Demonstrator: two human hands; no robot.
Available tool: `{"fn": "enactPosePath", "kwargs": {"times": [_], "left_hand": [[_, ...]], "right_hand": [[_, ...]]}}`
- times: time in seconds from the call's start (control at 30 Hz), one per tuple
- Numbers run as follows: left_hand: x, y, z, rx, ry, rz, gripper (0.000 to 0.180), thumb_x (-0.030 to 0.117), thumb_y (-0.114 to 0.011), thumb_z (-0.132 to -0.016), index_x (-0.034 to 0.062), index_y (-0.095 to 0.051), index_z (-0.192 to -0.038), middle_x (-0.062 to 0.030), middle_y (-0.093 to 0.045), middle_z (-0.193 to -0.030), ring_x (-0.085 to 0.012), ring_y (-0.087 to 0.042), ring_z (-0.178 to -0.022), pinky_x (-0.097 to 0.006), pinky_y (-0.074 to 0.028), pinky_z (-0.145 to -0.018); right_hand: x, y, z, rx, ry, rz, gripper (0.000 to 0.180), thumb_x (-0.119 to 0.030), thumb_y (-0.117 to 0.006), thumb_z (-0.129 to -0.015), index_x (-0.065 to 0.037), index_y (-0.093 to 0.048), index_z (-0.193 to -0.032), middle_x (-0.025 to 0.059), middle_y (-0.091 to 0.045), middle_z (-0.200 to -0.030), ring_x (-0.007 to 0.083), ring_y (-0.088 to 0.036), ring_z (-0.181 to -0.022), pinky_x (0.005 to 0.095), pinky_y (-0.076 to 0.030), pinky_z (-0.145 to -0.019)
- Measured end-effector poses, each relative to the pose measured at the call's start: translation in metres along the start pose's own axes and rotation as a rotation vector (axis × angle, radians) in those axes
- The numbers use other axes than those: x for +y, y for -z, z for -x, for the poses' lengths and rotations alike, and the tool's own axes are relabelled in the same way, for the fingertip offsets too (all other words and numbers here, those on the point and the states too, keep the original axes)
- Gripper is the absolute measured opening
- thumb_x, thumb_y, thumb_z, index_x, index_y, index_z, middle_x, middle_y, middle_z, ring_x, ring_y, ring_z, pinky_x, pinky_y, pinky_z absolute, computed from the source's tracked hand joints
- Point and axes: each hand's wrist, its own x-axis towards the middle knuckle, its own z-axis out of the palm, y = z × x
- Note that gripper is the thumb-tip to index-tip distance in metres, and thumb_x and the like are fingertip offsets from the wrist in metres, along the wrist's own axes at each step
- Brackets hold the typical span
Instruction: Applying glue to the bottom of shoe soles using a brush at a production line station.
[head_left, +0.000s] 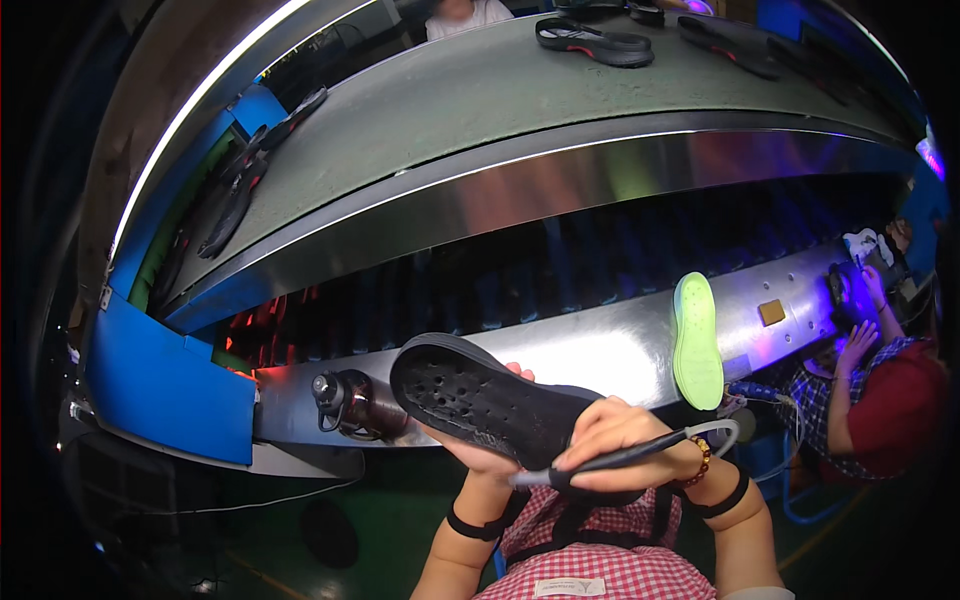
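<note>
A black shoe sole (460, 390), its perforated hollow side facing up, is held slantwise in front of me. My left hand (478, 452) supports it from below, with fingertips showing over the far edge. My right hand (625, 440) is closed round a dark pen-shaped tool (632, 455) with a grey hose looping from its back end. The tool's blurred grey tip points left, by the sole's near edge; I cannot tell if it touches. Past my right hand, a yellow-green sole (697, 345) lies on the metal ledge (590, 350).
A dark bottle (368, 405) stands on the ledge at left, and a small tan block (772, 312) lies at right. Beyond runs a green conveyor belt (430, 120) carrying several black soles (595, 44). A co-worker (890, 400) sits at the right, hands over the ledge.
</note>
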Motion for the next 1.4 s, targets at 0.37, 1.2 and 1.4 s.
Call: {"fn": "enactPosePath", "kwargs": {"times": [0.37,1.2,1.4], "left_hand": [[0.011,-0.004,-0.009,-0.255,-0.14,0.094,0.085,0.072,-0.046,-0.074,0.005,-0.046,-0.126,-0.0207,-0.053,-0.119,-0.0357,-0.051,-0.11,-0.048,-0.039,-0.098],[0.029,-0.012,-0.021,-0.264,-0.271,-0.099,0.077,0.07,-0.045,-0.076,0.0098,-0.052,-0.124,-0.0159,-0.057,-0.115,-0.033,-0.052,-0.108,-0.045,-0.041,-0.098],[0.019,-0.025,-0.023,-0.288,-0.264,-0.06,0.077,0.07,-0.046,-0.076,0.0085,-0.052,-0.123,-0.0187,-0.054,-0.117,-0.0344,-0.052,-0.108,-0.045,-0.042,-0.097]], "right_hand": [[-0.013,0.007,0.01,0.121,-0.046,0.328,0.019,-0.02,-0.073,-0.071,-0.015,-0.07,-0.089,-0.0051,-0.067,-0.088,0.0134,-0.054,-0.084,0.0324,-0.029,-0.078],[0.008,0.012,0.04,-0.02,-0.086,-0.088,0.019,-0.014,-0.07,-0.073,-0.011,-0.069,-0.092,0.0006,-0.068,-0.091,0.0151,-0.057,-0.093,0.0349,-0.028,-0.09],[0.017,0.006,0.044,0.046,-0.148,0.06,0.018,-0.015,-0.069,-0.074,-0.01,-0.069,-0.092,0.002,-0.067,-0.092,0.0146,-0.057,-0.093,0.0362,-0.027,-0.092]]}}
